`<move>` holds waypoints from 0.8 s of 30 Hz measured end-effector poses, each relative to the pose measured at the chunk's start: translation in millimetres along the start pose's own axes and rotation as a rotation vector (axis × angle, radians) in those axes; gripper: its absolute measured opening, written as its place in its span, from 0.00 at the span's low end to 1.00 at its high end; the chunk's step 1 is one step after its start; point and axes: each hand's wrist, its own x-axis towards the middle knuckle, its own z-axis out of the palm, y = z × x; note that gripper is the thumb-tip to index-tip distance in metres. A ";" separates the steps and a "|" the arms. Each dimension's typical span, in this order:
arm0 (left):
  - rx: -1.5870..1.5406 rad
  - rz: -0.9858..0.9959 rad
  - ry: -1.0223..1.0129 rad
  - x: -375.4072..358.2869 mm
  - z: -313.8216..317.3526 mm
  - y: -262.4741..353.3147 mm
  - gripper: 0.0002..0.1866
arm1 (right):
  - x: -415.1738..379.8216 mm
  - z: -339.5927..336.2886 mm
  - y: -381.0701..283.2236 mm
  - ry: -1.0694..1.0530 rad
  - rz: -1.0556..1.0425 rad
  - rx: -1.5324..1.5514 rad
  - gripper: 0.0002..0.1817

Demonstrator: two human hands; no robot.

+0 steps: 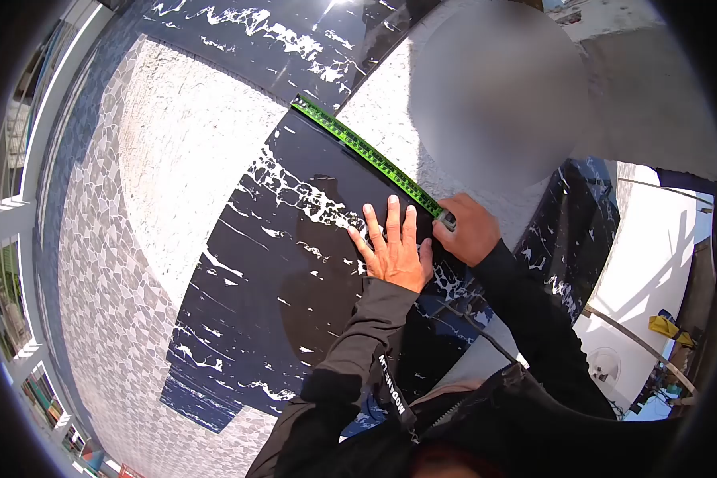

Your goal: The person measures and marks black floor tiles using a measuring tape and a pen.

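Note:
A glossy black sheet with white marble veins (239,263) spreads out in front of me. My left hand (394,253) lies flat on it, fingers spread. Along the sheet's upper right edge runs the bright green blade of a tape measure (366,151), with dark markings. My right hand (470,229) is closed around the near end of the tape measure, just right of my left hand. The fingers cover most of that end, where a small dark and silvery part shows.
Rough white wall surface (187,111) borders the sheet, with mosaic-patterned stone covering (103,263) beyond it. More black marbled pieces (287,40) are at the top and right. A large blurred patch hides the upper right. A yellow item (671,328) lies far right.

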 end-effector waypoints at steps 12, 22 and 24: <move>-0.169 -0.039 0.067 5.7 5.3 -9.4 0.26 | 18.6 -5.4 -3.6 0.004 -0.007 -0.072 0.16; -0.297 -0.099 0.142 10.7 0.5 -8.7 0.24 | 7.7 -2.9 -18.2 -0.038 0.006 0.006 0.15; -0.282 -0.091 0.132 12.0 -1.2 -9.4 0.25 | 8.9 -2.7 -17.5 -0.031 0.007 0.012 0.15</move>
